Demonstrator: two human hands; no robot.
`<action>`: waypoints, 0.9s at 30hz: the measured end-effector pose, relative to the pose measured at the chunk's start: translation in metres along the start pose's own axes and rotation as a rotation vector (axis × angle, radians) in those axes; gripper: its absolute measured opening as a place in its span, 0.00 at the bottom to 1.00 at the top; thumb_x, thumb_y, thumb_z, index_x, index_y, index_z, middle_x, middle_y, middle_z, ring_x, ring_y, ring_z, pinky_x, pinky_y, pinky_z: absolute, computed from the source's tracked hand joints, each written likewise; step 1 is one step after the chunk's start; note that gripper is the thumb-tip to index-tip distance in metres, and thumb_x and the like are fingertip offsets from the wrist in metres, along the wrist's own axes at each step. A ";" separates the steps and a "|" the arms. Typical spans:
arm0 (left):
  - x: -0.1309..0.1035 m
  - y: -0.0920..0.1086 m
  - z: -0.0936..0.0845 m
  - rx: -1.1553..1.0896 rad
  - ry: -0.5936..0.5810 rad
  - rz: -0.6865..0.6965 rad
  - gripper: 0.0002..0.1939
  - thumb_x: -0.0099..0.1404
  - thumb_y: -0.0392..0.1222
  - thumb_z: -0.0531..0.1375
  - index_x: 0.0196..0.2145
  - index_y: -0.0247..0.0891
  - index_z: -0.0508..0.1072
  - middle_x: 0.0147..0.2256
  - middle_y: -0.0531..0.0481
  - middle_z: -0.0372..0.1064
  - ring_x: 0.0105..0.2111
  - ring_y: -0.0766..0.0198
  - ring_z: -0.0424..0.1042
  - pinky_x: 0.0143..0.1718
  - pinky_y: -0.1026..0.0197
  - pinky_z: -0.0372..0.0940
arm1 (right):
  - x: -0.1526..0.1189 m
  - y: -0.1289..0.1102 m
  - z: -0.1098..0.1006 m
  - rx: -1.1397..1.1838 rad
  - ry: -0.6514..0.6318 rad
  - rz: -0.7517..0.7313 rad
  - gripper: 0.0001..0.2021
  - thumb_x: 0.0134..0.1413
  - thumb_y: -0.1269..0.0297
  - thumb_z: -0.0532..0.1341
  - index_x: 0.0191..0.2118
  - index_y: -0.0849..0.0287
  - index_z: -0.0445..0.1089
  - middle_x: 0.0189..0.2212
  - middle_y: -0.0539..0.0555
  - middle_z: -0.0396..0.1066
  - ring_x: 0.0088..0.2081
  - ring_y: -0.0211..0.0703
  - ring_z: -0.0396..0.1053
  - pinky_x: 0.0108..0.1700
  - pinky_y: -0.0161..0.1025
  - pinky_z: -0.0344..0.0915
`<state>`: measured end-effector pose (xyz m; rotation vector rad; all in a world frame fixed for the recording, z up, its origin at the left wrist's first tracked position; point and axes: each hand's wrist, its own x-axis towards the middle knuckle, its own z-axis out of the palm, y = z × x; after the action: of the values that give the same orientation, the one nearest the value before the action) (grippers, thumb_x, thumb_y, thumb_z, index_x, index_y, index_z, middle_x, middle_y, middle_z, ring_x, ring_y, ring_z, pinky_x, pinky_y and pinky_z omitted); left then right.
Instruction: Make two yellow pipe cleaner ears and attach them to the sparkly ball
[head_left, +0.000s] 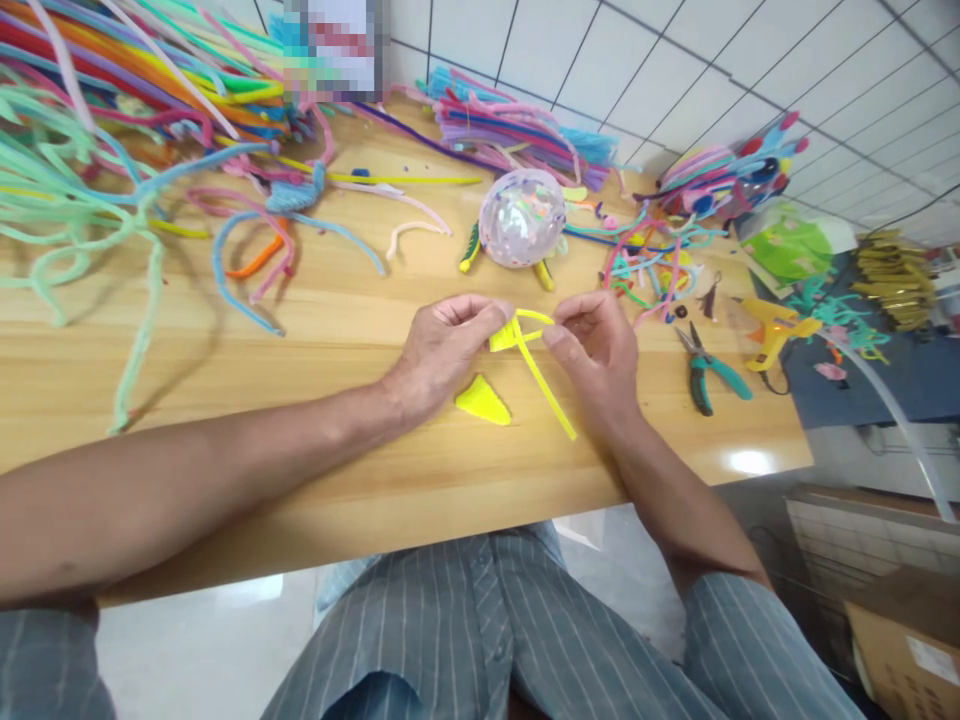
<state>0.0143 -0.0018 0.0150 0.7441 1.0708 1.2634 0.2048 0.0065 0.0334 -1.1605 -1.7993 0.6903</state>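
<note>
Inwards: left hand (450,348), right hand (601,348) curled, pinching yellow strip (545,384).

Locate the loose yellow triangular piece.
In the head view, the yellow triangular piece lies near centre on the table, just below the left hand and left of the yellow strip.

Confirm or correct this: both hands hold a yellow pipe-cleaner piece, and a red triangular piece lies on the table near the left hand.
The colour is wrong: the head view shows a yellow triangular piece, not a red one. It lies on the table near the left hand. The rest stands.
</note>
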 end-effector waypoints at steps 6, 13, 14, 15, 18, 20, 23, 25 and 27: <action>0.002 -0.003 -0.003 0.029 -0.034 0.056 0.12 0.62 0.49 0.73 0.32 0.37 0.83 0.32 0.51 0.79 0.32 0.66 0.72 0.38 0.63 0.68 | 0.002 -0.009 0.010 0.340 -0.231 0.419 0.20 0.57 0.43 0.73 0.34 0.54 0.72 0.28 0.46 0.70 0.30 0.38 0.66 0.35 0.37 0.64; 0.001 -0.007 -0.004 -0.015 -0.066 0.049 0.15 0.61 0.53 0.76 0.33 0.38 0.84 0.33 0.50 0.81 0.34 0.63 0.76 0.41 0.60 0.72 | 0.002 -0.005 0.016 0.329 -0.206 0.480 0.15 0.53 0.50 0.75 0.30 0.55 0.75 0.24 0.45 0.69 0.28 0.37 0.64 0.34 0.38 0.63; 0.001 -0.007 -0.004 -0.019 -0.071 0.042 0.15 0.61 0.53 0.76 0.33 0.38 0.84 0.33 0.50 0.81 0.34 0.62 0.76 0.42 0.60 0.72 | 0.002 -0.005 0.016 0.316 -0.205 0.475 0.14 0.53 0.51 0.75 0.30 0.55 0.76 0.25 0.45 0.70 0.29 0.37 0.64 0.35 0.38 0.63; 0.001 -0.007 -0.004 -0.025 -0.075 0.036 0.16 0.60 0.54 0.76 0.33 0.38 0.84 0.33 0.49 0.81 0.34 0.62 0.76 0.42 0.59 0.72 | 0.002 -0.005 0.016 0.308 -0.203 0.464 0.13 0.53 0.51 0.74 0.31 0.55 0.77 0.25 0.45 0.71 0.29 0.38 0.65 0.35 0.38 0.64; -0.001 -0.005 -0.003 -0.056 -0.102 0.019 0.19 0.58 0.56 0.78 0.33 0.38 0.84 0.33 0.49 0.81 0.34 0.62 0.77 0.42 0.60 0.73 | 0.002 -0.007 0.017 0.309 -0.190 0.423 0.11 0.54 0.54 0.73 0.31 0.55 0.78 0.25 0.46 0.73 0.31 0.39 0.68 0.38 0.39 0.68; -0.001 -0.004 -0.002 -0.075 -0.131 0.015 0.21 0.55 0.56 0.80 0.34 0.37 0.84 0.33 0.49 0.81 0.34 0.63 0.77 0.42 0.60 0.73 | 0.003 -0.007 0.017 0.322 -0.174 0.401 0.10 0.54 0.55 0.73 0.31 0.55 0.78 0.26 0.46 0.75 0.31 0.40 0.70 0.40 0.40 0.71; -0.001 -0.004 -0.001 -0.096 -0.159 0.018 0.24 0.49 0.55 0.83 0.35 0.38 0.83 0.33 0.50 0.81 0.33 0.63 0.77 0.40 0.60 0.73 | 0.003 -0.006 0.018 0.320 -0.163 0.380 0.09 0.53 0.56 0.73 0.32 0.54 0.78 0.28 0.47 0.78 0.34 0.42 0.74 0.42 0.42 0.73; -0.001 -0.005 -0.001 -0.104 -0.157 0.016 0.24 0.48 0.55 0.83 0.34 0.38 0.83 0.32 0.52 0.80 0.32 0.64 0.76 0.40 0.60 0.73 | 0.003 -0.003 0.018 0.296 -0.167 0.368 0.08 0.53 0.57 0.72 0.32 0.54 0.77 0.29 0.48 0.78 0.35 0.43 0.75 0.42 0.42 0.73; -0.001 -0.005 -0.001 -0.108 -0.148 0.004 0.23 0.49 0.54 0.83 0.33 0.39 0.83 0.31 0.52 0.79 0.32 0.65 0.76 0.40 0.61 0.73 | 0.003 -0.001 0.018 0.273 -0.169 0.350 0.07 0.53 0.58 0.70 0.32 0.54 0.76 0.28 0.47 0.76 0.34 0.42 0.74 0.41 0.41 0.73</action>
<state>0.0155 -0.0035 0.0105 0.7459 0.8749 1.2389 0.1876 0.0090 0.0267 -1.2709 -1.5861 1.2301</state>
